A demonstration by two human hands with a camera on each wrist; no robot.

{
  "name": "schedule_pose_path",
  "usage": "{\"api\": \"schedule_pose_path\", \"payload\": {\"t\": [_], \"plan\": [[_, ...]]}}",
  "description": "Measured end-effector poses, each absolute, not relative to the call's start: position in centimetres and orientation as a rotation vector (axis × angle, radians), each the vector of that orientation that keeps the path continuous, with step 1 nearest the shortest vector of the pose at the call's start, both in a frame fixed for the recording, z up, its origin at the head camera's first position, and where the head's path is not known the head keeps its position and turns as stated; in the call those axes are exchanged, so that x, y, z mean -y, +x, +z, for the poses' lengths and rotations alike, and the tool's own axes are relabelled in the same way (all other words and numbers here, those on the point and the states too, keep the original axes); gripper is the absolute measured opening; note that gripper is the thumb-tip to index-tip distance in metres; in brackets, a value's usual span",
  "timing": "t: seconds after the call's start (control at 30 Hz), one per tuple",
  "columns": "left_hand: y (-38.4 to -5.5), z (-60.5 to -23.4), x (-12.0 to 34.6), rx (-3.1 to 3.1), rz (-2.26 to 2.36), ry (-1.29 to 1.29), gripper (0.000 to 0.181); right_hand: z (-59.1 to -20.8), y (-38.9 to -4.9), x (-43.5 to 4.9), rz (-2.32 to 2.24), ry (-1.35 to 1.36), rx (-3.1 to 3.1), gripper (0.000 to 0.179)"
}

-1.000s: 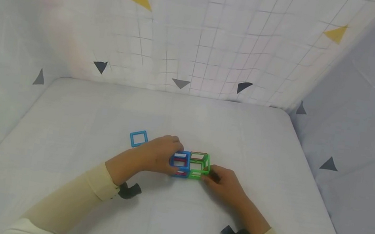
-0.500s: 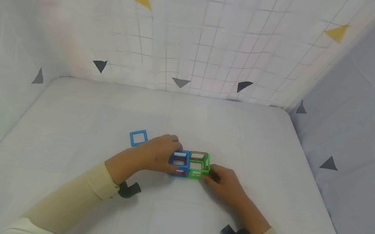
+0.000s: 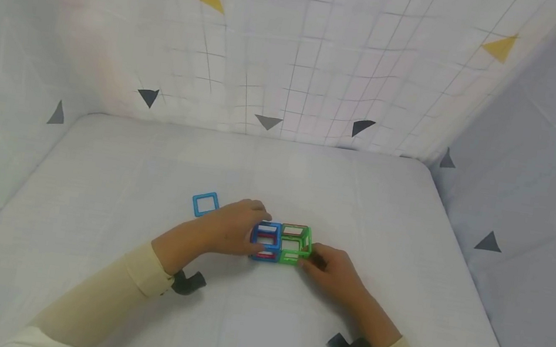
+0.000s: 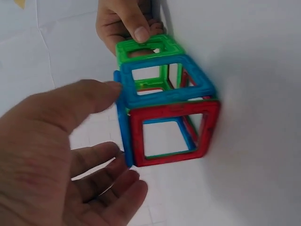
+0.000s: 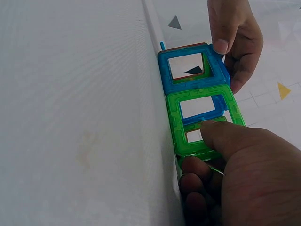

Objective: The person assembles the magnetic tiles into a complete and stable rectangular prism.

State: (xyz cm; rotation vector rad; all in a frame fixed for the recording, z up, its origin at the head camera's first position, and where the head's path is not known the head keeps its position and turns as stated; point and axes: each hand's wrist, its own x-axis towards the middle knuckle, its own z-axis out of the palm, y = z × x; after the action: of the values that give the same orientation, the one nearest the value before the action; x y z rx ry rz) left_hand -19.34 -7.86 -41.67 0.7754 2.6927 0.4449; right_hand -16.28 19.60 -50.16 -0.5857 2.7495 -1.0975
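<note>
Two open-frame cubes of magnetic tiles stand joined side by side on the white table. The left cube has blue tiles (image 5: 165, 70) and a red tile (image 4: 137, 136) on its outer end. Green tiles (image 5: 175, 123) show on the right cube. My left hand (image 3: 235, 230) holds the blue top tile (image 4: 123, 127) by its near and far edges, thumb on one, fingertips at the other. At the opposite end, my right hand (image 3: 335, 273) grips the green cube, its thumb on the near green tile and its curled fingers at the end, partly hidden.
A loose blue square tile (image 3: 196, 206) lies flat behind my left wrist. White table surface (image 3: 384, 212) extends around the cubes. Hanging white sheets (image 3: 347, 59) with yellow and dark triangles border the back and sides.
My left wrist has shifted very slightly to the left, its thumb and fingertips staying on the blue tile. The right hand and the joined cubes hold practically the same place.
</note>
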Motion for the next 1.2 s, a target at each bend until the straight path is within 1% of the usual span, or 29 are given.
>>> {"api": "schedule_pose_path", "payload": {"t": [0.13, 0.27, 0.57, 0.9, 1.2], "plan": [[-19.2, -42.0, 8.4, -2.723, 0.475, 0.731, 0.072, -50.2, -16.3, -19.6, -1.101, -0.596, -2.752, 0.015], [-19.2, -41.9, 9.2, -2.744, 0.500, 0.687, 0.075, -50.3, -16.3, -19.7, -1.099, -0.602, -2.763, 0.016], [-19.4, -42.4, 11.0, -2.791, 0.536, 0.525, 0.064, -49.9, -16.2, -19.6, -1.089, -0.580, -2.762, 0.017], [-20.1, -43.5, 12.6, -2.793, 0.520, 0.415, 0.062, -49.7, -16.1, -19.5, -1.079, -0.540, -2.750, 0.017], [-20.7, -44.2, 13.3, -2.832, 0.444, 0.357, 0.065, -49.8, -16.1, -19.5, -1.092, -0.556, -2.744, 0.016]]}}
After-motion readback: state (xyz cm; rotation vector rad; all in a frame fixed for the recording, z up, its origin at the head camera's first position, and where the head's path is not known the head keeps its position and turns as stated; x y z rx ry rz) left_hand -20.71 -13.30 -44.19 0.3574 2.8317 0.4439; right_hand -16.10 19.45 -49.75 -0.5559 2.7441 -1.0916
